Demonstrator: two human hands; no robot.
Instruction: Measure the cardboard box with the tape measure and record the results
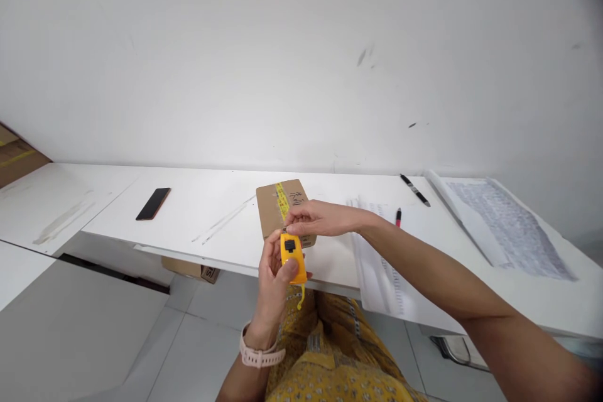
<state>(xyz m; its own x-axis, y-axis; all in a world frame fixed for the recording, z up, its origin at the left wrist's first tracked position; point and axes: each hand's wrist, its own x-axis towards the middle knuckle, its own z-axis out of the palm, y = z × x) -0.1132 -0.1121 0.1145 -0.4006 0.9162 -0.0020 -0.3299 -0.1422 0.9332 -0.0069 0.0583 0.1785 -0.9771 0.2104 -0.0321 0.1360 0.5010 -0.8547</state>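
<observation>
Bare right arm (433, 273) nearest; right hand (323, 218) at tape mouth above brown cardboard box (272, 213), pinch hidden, cannot tell. Left hand (273, 273) clamped around yellow plastic tape measure (289, 246), by box's near edge. Steady case, straight pull look wisest.

Phone (153, 203), dark-screened, flat on white desk (221, 191) at left. Black pen (415, 190), slanted, near wall (282, 63). Papers (513, 223), densely marked, at right. Carton (21, 154), yellow-striped, far left. Lower carton (186, 267), partly hidden beneath desk. Floor (193, 352), grey-tiled.
</observation>
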